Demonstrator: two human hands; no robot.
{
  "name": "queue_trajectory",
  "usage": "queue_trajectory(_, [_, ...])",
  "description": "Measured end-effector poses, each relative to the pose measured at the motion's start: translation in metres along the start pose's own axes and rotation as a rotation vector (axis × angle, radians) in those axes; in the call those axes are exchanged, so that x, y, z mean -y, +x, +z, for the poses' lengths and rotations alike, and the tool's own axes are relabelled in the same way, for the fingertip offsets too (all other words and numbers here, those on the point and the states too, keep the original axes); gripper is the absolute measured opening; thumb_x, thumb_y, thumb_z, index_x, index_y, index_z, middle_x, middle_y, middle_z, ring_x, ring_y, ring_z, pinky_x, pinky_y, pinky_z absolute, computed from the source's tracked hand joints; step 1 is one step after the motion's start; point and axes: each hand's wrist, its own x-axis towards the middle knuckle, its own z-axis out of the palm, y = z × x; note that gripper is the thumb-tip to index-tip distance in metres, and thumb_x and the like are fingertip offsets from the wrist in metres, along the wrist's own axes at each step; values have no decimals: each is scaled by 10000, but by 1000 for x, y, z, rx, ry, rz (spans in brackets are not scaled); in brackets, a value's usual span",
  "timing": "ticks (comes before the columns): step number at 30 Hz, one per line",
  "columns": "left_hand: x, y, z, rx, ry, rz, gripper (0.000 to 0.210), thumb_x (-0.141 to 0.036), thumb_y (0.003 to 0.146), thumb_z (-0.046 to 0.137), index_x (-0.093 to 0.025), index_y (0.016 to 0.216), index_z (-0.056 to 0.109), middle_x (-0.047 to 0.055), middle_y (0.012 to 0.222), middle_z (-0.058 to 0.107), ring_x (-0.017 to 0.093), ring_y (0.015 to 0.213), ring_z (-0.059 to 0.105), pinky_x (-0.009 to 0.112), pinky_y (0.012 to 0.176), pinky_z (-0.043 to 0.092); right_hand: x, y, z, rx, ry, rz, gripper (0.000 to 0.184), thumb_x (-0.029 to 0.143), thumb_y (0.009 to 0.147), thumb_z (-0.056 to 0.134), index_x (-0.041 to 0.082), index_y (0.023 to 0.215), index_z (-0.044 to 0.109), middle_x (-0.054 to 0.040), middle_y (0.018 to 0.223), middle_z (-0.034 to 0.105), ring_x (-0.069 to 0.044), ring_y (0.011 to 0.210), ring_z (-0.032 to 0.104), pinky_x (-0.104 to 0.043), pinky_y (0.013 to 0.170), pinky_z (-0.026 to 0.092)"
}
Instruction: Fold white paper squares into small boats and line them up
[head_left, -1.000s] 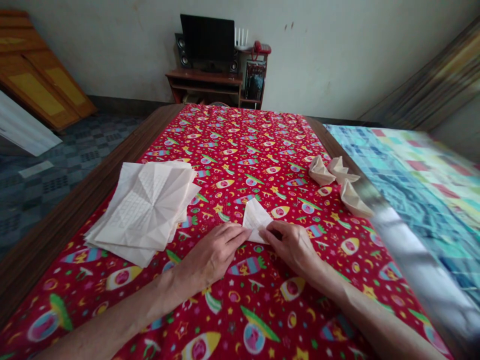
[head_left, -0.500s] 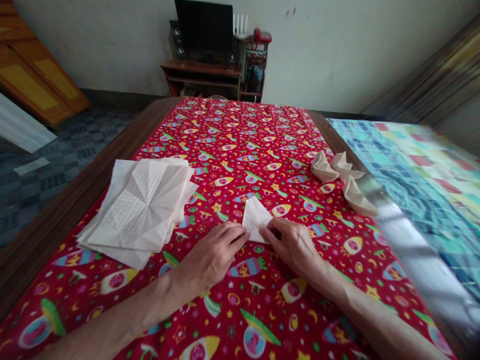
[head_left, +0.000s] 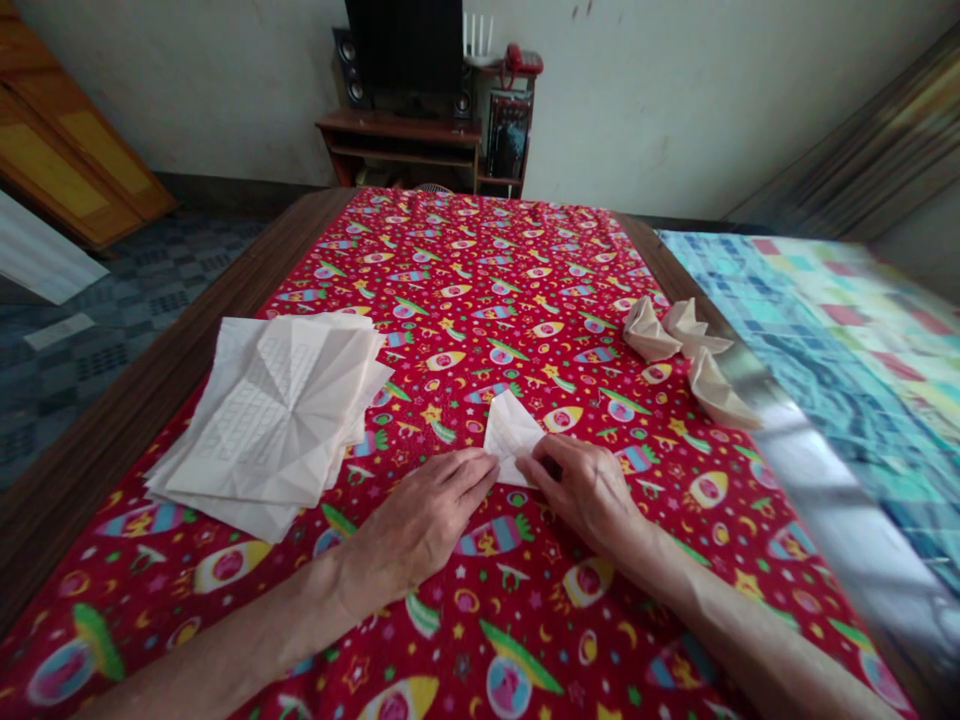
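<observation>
A small white folded paper (head_left: 511,428) lies flat on the red cloth in front of me, its narrow end pointing away. My left hand (head_left: 439,500) is at its lower left edge, fingers together and fingertips pressed on the paper. On the opposite side, my right hand (head_left: 589,485) has thumb and curled fingers closed on the lower right edge. The fingers cover the paper's lower corners. To the left rests a stack of creased paper sheets (head_left: 277,410), the top one showing fold lines fanning from its middle. Folded paper boats (head_left: 651,330) stand at the right.
The red patterned cloth (head_left: 495,590) covers a brown wooden table (head_left: 247,275). Beside its right edge is a bed with a blue patchwork cover (head_left: 832,350). Beyond the far end stands a desk (head_left: 405,125) with a monitor (head_left: 405,45) and a red telephone (head_left: 521,62).
The camera view has shifted slightly. Both hands stay on the folded paper in nearly the same pose, and the paper looks the same.
</observation>
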Motion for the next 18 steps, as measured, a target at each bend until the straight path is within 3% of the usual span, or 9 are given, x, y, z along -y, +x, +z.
queue_trajectory(10, [1,0,2,-23,-43,0,484,-35,880,396,-106,1359,410,102,1350,491,227,1258,417,406,1070,418,-1,0,0,11,3,7,247,347,898,536,192,705,543,11,636,585,-98,540,492,-222,528,292])
queue_trajectory(18, [19,14,-5,-139,-277,5,370,-72,911,407,-174,1231,563,76,1182,621,180,1126,534,351,962,503,-2,-2,1,5,8,-17,266,362,911,512,193,707,530,7,656,577,-99,551,481,-230,536,287])
